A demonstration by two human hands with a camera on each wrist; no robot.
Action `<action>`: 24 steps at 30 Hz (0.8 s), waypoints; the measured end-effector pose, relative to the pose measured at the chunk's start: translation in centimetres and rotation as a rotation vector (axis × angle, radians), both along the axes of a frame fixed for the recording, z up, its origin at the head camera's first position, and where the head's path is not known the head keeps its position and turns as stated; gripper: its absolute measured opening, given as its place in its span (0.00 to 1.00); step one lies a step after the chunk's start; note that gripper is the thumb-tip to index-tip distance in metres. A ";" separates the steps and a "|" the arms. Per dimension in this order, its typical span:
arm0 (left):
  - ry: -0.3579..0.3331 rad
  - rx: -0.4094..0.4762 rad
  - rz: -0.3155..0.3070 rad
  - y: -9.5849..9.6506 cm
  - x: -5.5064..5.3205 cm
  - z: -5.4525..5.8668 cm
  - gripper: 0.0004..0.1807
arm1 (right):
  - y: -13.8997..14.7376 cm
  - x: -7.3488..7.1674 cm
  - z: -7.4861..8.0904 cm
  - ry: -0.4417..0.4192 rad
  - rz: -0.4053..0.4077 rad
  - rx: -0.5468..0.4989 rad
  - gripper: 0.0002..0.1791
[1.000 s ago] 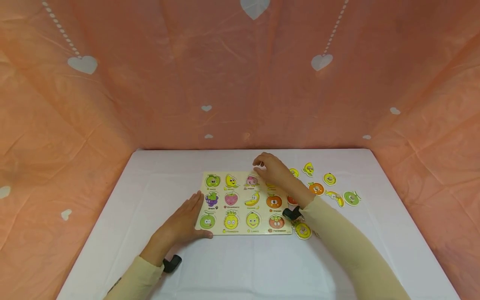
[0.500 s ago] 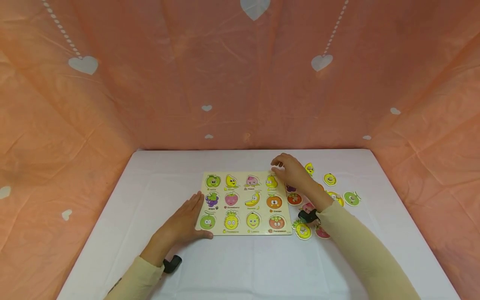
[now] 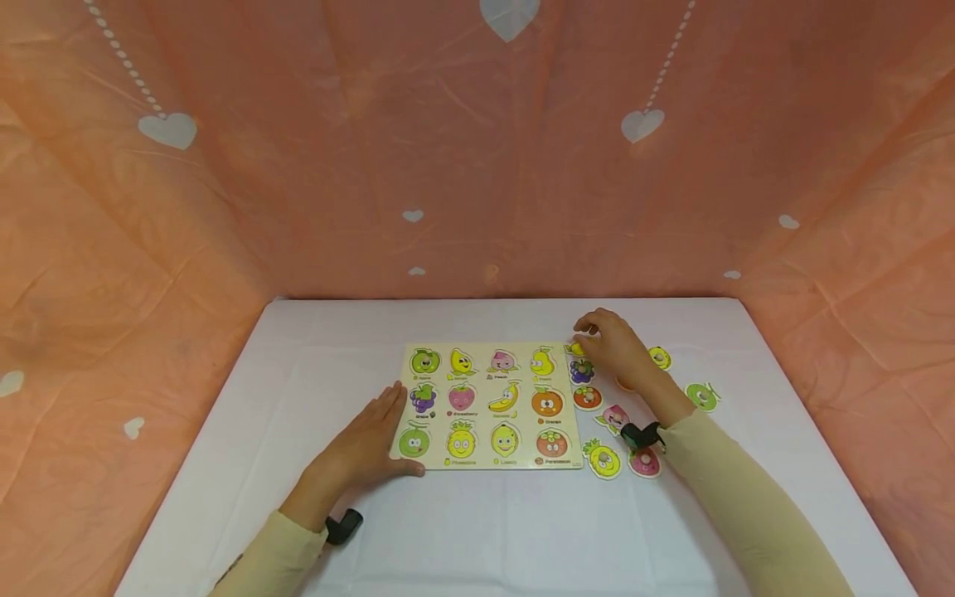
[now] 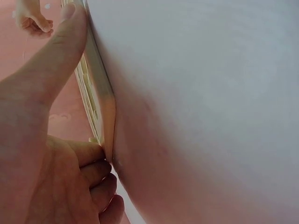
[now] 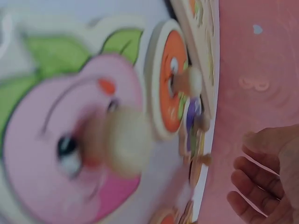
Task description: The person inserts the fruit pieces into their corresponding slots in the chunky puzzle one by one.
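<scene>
- puzzle board (image 3: 482,390), one, cream, lying flat on the white tabletop (image 3: 462,539); its middle serves as clock centre below, twelve o'clock being the far side in the head view. twelve printed fruits, three rows of four.
- left hand (image 3: 369,435), at between eight and nine o'clock, against the board: fingers extended along its left edge, thumb stretched along its near edge.
- right hand (image 3: 615,344), at two o'clock, raised over the loose pieces: fingers loosely bent, thumb apart, grasping nothing.
- pear piece (image 3: 575,349), yellow, partly covered, at two o'clock, just below the right fingertips in the head view.
- grape piece (image 3: 582,371), purple, between two and three, beside the board.
- red-orange piece (image 3: 588,398), round, at three, beside the board.
- peach piece (image 3: 615,417), pink, just past three; pale knob (image 5: 128,140) standing up from its face.
- pineapple piece (image 3: 603,459), yellow, near four.
- strawberry piece (image 3: 645,463), near four, farther out.
- yellow piece (image 3: 660,357), round, between two and three.
- melon piece (image 3: 701,396), green, at three, outermost.
- backdrop (image 3: 485,182), orange-pink, at twelve, with pale hearts.
</scene>
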State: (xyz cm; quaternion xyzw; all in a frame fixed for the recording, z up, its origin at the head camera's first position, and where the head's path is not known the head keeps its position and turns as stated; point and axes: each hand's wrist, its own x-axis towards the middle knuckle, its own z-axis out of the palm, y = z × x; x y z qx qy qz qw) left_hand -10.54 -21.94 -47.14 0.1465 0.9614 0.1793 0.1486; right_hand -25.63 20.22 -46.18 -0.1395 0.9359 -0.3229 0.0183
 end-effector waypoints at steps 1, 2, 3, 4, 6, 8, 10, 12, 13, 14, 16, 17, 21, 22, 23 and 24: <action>0.001 -0.001 0.001 0.0 0.0 0.0 0.72 | 0.3 0.0 0.0 0.001 -0.005 0.007 0.15; 0.005 -0.002 0.000 0.0 0.0 0.0 0.72 | 0.5 0.0 -0.1 -0.001 -0.011 0.012 0.15; 0.005 -0.004 -0.001 0.0 0.0 0.0 0.72 | 0.8 -0.1 -0.1 0.001 -0.013 0.015 0.15; 0.007 -0.007 -0.001 0.0 0.0 -0.1 0.72 | 1.0 -0.1 -0.2 0.006 -0.015 0.015 0.15; 0.007 -0.015 -0.001 0.0 0.0 -0.1 0.72 | 1.5 -0.3 -0.4 0.011 -0.023 0.017 0.15; 0.009 -0.021 -0.005 0.0 0.0 0.0 0.72 | 1.9 -0.4 -0.6 0.016 -0.027 0.020 0.14; 0.010 -0.027 -0.008 0.1 0.0 0.1 0.72 | 2.3 -0.6 -0.9 0.021 -0.032 0.028 0.14; 0.010 -0.027 -0.013 0.1 0.0 0.1 0.71 | 2.7 -0.7 -1.0 0.015 -0.040 0.037 0.14; 0.009 -0.029 -0.013 0.2 0.0 0.0 0.71 | 2.8 -0.7 -1.0 0.016 -0.040 0.039 0.14; 0.007 -0.031 -0.013 0.2 -0.1 -0.1 0.71 | 3.0 -0.7 -1.0 0.010 -0.044 0.037 0.14; 0.007 -0.035 -0.015 0.1 -0.1 -0.1 0.72 | 3.4 -0.7 -1.1 0.004 -0.051 0.030 0.14; 0.009 -0.034 -0.016 0.1 -0.1 -0.2 0.72 | 3.6 -0.8 -1.1 0.003 -0.056 0.027 0.14; 0.014 -0.032 -0.016 0.0 -0.1 -0.3 0.72 | 4.2 -0.9 -1.2 -0.004 -0.080 0.026 0.14; 0.015 -0.030 -0.016 -0.1 -0.1 -0.3 0.72 | 4.4 -1.0 -1.2 -0.007 -0.085 0.029 0.14; 0.015 -0.029 -0.016 -0.1 -0.1 -0.3 0.72 | 4.5 -1.1 -1.2 -0.012 -0.090 0.028 0.14; 0.014 -0.029 -0.014 -0.1 -0.1 -0.3 0.72 | 4.7 -1.1 -1.3 -0.017 -0.094 0.028 0.15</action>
